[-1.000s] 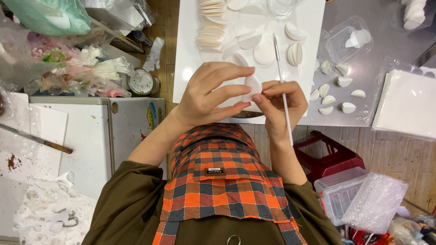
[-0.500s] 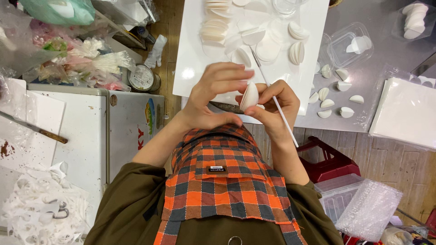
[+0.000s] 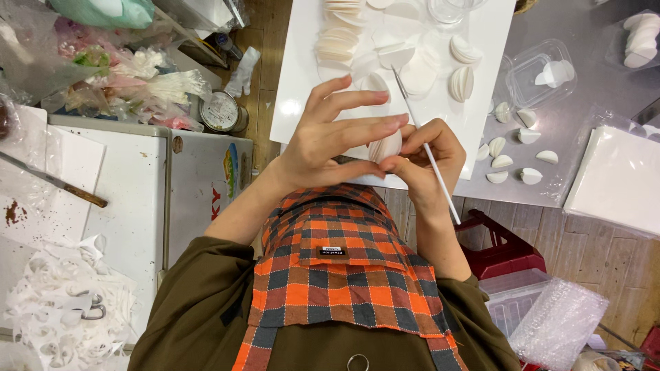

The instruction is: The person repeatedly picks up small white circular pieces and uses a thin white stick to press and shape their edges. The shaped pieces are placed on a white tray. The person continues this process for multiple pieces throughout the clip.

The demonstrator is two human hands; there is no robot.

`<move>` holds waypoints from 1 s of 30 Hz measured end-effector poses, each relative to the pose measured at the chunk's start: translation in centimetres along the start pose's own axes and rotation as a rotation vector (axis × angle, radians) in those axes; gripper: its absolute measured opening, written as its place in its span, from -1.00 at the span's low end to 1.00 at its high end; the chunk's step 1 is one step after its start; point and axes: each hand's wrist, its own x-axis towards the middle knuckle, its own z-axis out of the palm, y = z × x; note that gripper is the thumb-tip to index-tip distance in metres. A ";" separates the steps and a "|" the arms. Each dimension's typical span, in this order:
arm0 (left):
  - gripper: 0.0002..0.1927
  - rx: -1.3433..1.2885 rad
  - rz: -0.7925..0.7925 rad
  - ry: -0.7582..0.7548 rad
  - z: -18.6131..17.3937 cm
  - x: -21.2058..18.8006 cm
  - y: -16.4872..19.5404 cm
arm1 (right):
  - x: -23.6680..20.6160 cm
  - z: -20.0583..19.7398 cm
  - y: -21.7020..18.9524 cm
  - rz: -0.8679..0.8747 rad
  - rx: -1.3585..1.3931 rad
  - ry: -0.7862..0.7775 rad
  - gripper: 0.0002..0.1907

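Shaping a folded white paper disc (image 3: 386,145) appears to be the step in hand; the next move probably calls for steady, light pressure so the fold holds. Nearest, the left hand (image 3: 330,141) pinches the disc, its grip closed at thumb and fingertips, other fingers spread. The right hand (image 3: 419,161) closes on the disc's other edge and also carries a thin white stick (image 3: 426,148). Beyond, a white board (image 3: 295,82) on the tabletop bears stacked discs (image 3: 337,45).
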 end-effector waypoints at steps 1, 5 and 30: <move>-0.32 0.027 0.005 0.007 0.1 0.1 -0.1 | 0.0 0.0 -0.1 0.007 -0.009 0.011 -0.58; -0.27 -0.068 -0.007 0.077 0.7 0.6 -0.3 | 0.2 0.2 0.0 -0.047 0.161 -0.020 -0.55; -0.34 0.082 0.051 -0.045 -1.0 1.1 0.6 | -0.6 1.1 -1.9 0.056 0.081 -0.053 -0.57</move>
